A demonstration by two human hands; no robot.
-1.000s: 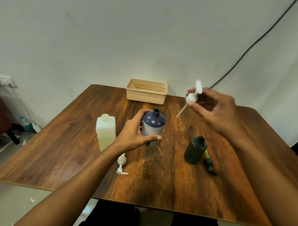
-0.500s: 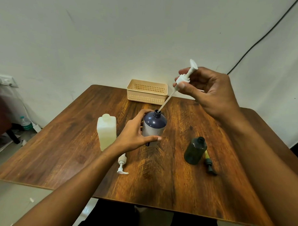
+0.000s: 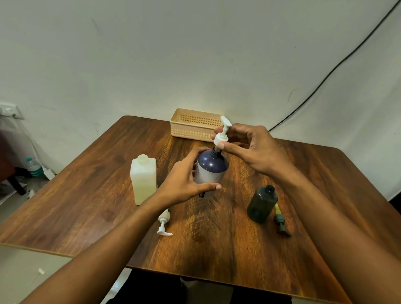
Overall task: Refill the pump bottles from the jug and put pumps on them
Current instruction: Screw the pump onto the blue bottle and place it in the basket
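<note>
A dark blue bottle (image 3: 211, 169) stands upright mid-table, and my left hand (image 3: 184, 185) grips its body. My right hand (image 3: 252, 149) pinches a white pump (image 3: 222, 134) by its collar right above the bottle's neck; the pump's tube is down inside the bottle. A translucent white jug (image 3: 143, 179) without a cap stands just left of my left hand. A small dark green bottle (image 3: 262, 204) with an open neck stands to the right, with its green pump (image 3: 281, 223) lying beside it. Another white pump (image 3: 164, 222) lies on the table under my left wrist.
A beige perforated basket (image 3: 193, 126) sits at the far edge of the wooden table (image 3: 237, 248). A black cable (image 3: 334, 67) runs down the wall behind. A water bottle (image 3: 33, 167) stands on the floor at left.
My right hand brought the white pump from up at the right over the blue bottle, fed its tube into the neck and lowered it. My left hand kept hold of the bottle.
</note>
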